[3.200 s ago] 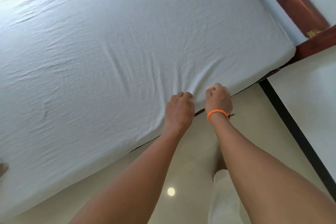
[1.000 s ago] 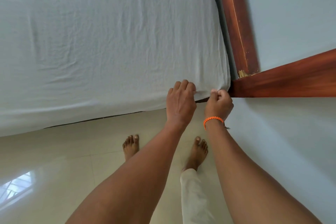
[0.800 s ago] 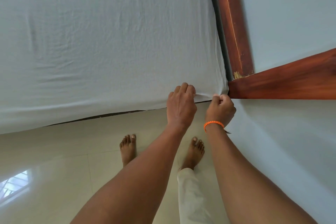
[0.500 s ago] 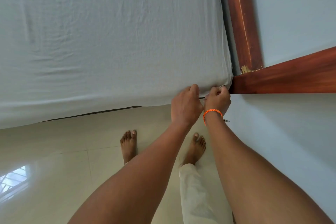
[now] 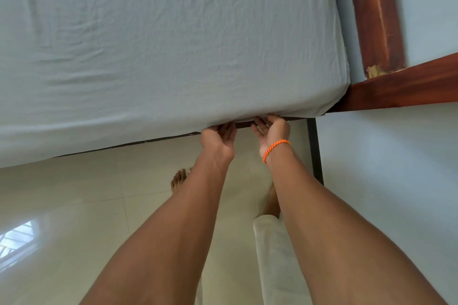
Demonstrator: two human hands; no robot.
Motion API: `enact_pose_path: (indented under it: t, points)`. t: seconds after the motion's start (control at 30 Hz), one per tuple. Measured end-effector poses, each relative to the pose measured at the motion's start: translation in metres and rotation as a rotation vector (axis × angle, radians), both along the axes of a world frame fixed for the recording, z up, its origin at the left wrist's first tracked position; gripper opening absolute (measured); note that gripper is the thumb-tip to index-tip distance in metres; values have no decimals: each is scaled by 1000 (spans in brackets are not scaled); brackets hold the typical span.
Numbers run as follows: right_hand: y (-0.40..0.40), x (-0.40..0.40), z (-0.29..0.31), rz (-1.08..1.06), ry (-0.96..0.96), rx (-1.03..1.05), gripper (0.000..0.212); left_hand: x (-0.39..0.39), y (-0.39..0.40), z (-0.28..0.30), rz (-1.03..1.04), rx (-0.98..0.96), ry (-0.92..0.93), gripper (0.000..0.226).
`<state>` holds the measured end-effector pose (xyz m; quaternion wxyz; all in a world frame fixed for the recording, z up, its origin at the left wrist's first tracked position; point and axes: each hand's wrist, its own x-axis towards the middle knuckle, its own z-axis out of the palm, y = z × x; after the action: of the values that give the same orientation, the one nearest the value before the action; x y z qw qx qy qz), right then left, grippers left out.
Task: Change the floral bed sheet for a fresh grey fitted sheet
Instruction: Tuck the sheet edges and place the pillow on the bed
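Tucking stage: the grey fitted sheet point(image 5: 173, 39) covers the mattress, its hem lifted at 5 o'clock by the left hand point(image 5: 219, 137) and right hand point(image 5: 273, 131), palms up, fingers hooked under. Half a second earlier both fists pinched the edge knuckles-up. Next, likely, pushing the hem beneath.
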<state>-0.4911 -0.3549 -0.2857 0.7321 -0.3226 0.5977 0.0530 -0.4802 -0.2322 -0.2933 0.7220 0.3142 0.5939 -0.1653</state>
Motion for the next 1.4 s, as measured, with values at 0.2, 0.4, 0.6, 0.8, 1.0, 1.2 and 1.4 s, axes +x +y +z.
enact_pose_path:
  t: [0.2,0.4,0.6,0.8,1.0,1.2,1.4]
  points:
    - [13,18,4,-325,-98,218,43,16,-1,11,421,-193,49,46]
    - [15,24,14,-258,0,120,35,37,-8,41,413,-112,96,42]
    - [28,26,17,204,403,-298,21,4,21,41,-77,-36,101,36]
    - [110,23,29,-10,174,-30,39,4,92,31,203,161,156,29]
    - [150,18,11,-135,65,71,42,20,145,27,522,9,17,34]
    - [165,32,4,-292,-29,121,33,28,158,27,670,-131,-22,55]
    - [165,26,5,-330,-22,175,34,32,162,35,654,-149,19,50]
